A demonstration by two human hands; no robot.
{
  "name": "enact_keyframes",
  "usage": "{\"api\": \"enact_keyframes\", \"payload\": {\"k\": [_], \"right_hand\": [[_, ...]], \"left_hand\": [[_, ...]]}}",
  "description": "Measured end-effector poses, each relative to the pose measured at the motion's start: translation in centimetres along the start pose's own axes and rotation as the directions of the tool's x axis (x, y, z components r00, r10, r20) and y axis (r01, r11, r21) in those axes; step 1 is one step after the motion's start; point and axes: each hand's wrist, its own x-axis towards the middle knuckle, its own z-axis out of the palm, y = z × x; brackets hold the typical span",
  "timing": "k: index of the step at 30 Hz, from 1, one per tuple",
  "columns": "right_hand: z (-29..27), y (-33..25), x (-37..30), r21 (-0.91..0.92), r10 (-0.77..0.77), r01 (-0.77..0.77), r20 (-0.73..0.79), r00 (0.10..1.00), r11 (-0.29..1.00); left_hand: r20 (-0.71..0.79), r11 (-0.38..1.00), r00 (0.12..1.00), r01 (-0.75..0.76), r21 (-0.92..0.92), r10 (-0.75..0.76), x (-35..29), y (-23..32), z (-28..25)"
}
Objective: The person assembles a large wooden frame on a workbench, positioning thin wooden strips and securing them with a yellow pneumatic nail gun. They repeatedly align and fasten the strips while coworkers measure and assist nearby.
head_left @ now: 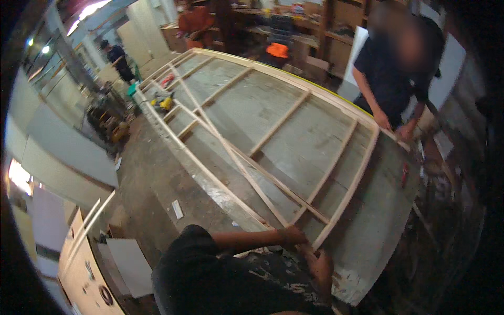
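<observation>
A long wooden stud frame [278, 123] lies flat on a big grey worktable [378, 210], with a thin diagonal strip [226, 147] crossing its studs. My left hand [293, 236] reaches across my body and grips the frame's near corner, where the long rail meets the end piece. Just below that corner, at the table's near edge, my right hand [321, 265] is curled; whether it holds anything is unclear. At the opposite end of the end piece, a co-worker [394, 73] in a dark shirt has both hands [391, 126] on the frame's far corner.
A yellow tool [165, 102] and a red item [168, 80] lie on the frame's far end. White boards [131, 265] lean at the lower left. Another person [118, 58] stands far left. Shelving and an orange garment [277, 50] fill the back.
</observation>
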Motion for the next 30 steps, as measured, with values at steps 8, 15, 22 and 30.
{"api": "enact_keyframes", "payload": {"k": [8,15,22,30], "right_hand": [[1.6,3.3,0.9,-0.094,-0.167,0.155,-0.136,0.977,0.983],[-2.1,2.5,3.3,0.044,-0.035,0.042,-0.151,0.988,0.998],[-3.1,2.3,9.1,0.004,-0.239,0.259,-0.369,0.898,0.966],[-1.5,3.0,7.8,-0.185,-0.360,0.337,-0.726,0.586,0.923]], "left_hand": [[-0.186,0.980,0.982,0.006,0.197,0.031,1.1,1.4,0.2],[-0.429,0.857,0.742,-0.432,0.282,0.515,0.5,2.5,2.4],[-0.356,0.744,0.858,-0.503,-0.440,0.369,2.0,0.4,3.3],[-0.342,0.910,0.870,-0.239,0.338,0.355,-0.7,1.3,2.3]]}}
